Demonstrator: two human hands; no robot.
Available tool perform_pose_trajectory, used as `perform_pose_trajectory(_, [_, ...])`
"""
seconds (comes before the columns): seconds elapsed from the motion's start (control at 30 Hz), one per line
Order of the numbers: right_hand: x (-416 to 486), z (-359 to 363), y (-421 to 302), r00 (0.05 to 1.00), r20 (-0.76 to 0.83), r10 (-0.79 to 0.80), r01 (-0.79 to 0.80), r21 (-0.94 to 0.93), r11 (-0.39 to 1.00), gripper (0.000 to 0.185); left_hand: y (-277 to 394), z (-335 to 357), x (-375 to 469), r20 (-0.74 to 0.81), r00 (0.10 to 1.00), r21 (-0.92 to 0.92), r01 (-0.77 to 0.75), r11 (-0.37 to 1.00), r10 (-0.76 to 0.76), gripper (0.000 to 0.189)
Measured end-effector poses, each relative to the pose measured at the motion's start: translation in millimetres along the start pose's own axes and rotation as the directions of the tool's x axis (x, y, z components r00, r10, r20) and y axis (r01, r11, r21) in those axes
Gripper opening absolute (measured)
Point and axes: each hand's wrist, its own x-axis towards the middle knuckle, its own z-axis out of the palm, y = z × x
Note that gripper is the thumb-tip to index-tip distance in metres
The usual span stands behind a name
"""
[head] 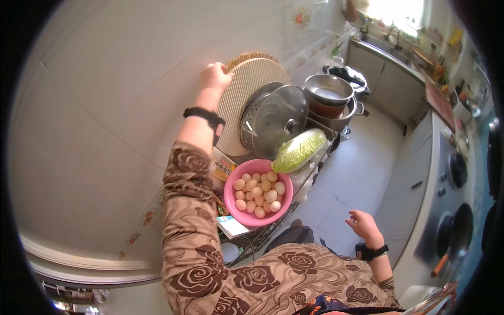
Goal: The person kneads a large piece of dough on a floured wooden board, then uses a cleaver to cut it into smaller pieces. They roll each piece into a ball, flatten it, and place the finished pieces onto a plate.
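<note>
My left hand [215,76] is closed at the upper left rim of a round, cream ribbed tray [230,118], which leans against the wall. A round woven straw mat [252,57] shows just behind it. Leaning in front of the tray are a perforated metal steamer plate [246,132] and a glass pot lid [279,118] with a knob. Nearer me, a pink plastic basin [289,193] holds several eggs [256,192], and a napa cabbage [299,150] lies beside it. My right hand [366,226] hangs over the floor with fingers apart, holding nothing.
Stacked metal pots [330,92] stand beyond the lid. A white box [233,227] sits by the basin. Along the right runs a counter with a gas stove [443,189] and a wok [460,232] whose wooden handle points inward. The sink [386,49] is under the window.
</note>
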Motion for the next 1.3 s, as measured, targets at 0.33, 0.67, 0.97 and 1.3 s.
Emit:
perform_pose_trajectory(0.33, [99, -33, 90, 0.981, 0.188, 0.049, -0.09, 0.219, 0.971, 0.037, 59, 57, 14, -0.006, 0.987, 0.477, 0.142, 0.867, -0.158, 0.067])
perform_pose_trajectory(0.67, [209, -100, 128, 0.928, 0.33, -0.171, 0.148, 0.092, 0.985, 0.037, 65, 16, 79, 0.083, 0.974, 0.185, 0.194, 0.963, -0.212, 0.057])
perform_pose_trajectory(0.97, [270, -123, 44, 0.701, 0.483, -0.525, 0.373, 0.379, 0.847, 0.034, 109, -261, 20, -0.342, 0.917, 0.056, 0.24, 0.969, -0.207, 0.035])
perform_pose_trajectory(1.3, [277, -90, -162, 0.578, 0.172, -0.798, 0.565, 0.62, 0.544, 0.042, 141, -445, -283, -0.573, 0.642, -0.323, 0.395, 0.86, -0.509, 0.041])
